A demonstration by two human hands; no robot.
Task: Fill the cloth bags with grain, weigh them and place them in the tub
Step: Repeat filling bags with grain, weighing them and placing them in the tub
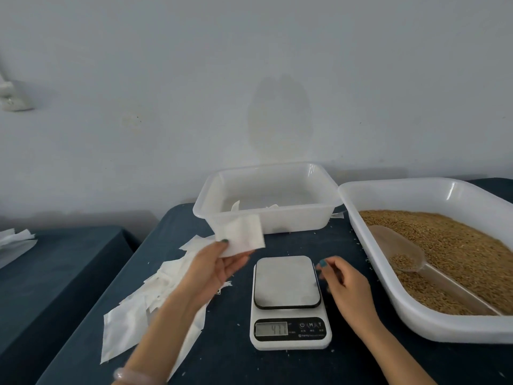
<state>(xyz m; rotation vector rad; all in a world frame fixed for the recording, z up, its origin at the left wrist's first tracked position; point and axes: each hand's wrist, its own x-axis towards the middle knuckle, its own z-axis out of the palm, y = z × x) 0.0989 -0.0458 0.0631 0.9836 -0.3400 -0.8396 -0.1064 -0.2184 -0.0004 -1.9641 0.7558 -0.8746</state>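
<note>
My left hand (213, 270) was raised over the left part of the table (236, 365), pinching one flat white cloth bag (241, 232) by its near edge between thumb and fingertips. The bag stood up in the air in front of the near left corner of the tub (266, 195), and it looked limp and unfilled. My right hand (344, 284) hung just beside the right edge of the scale (288, 301), its fingers loosely curled; they were blurred, but I could see nothing held in them, and I could not tell whether they touched the scale. The scale sat near the middle of the table with nothing on its grey platform; its display showed digits, too smeared to read with certainty. The clear plastic tub stood at the far side of the table, against the wall (249, 79), with a few white scraps or bags lying on its bottom. To the right, touching the tub's corner, was a large white tray (416, 326) holding the grain (466, 245), and a translucent scoop (402, 254) lay in it with a little grain in its bowl and its handle pointing to the near right. A loose pile of bags (144, 301) spread over the table on the left, under my left forearm. I wore a pale bracelet (133, 375) on my left wrist. Further left stood a second table (55, 268), set apart by a gap, with more white pieces at its left edge.
</note>
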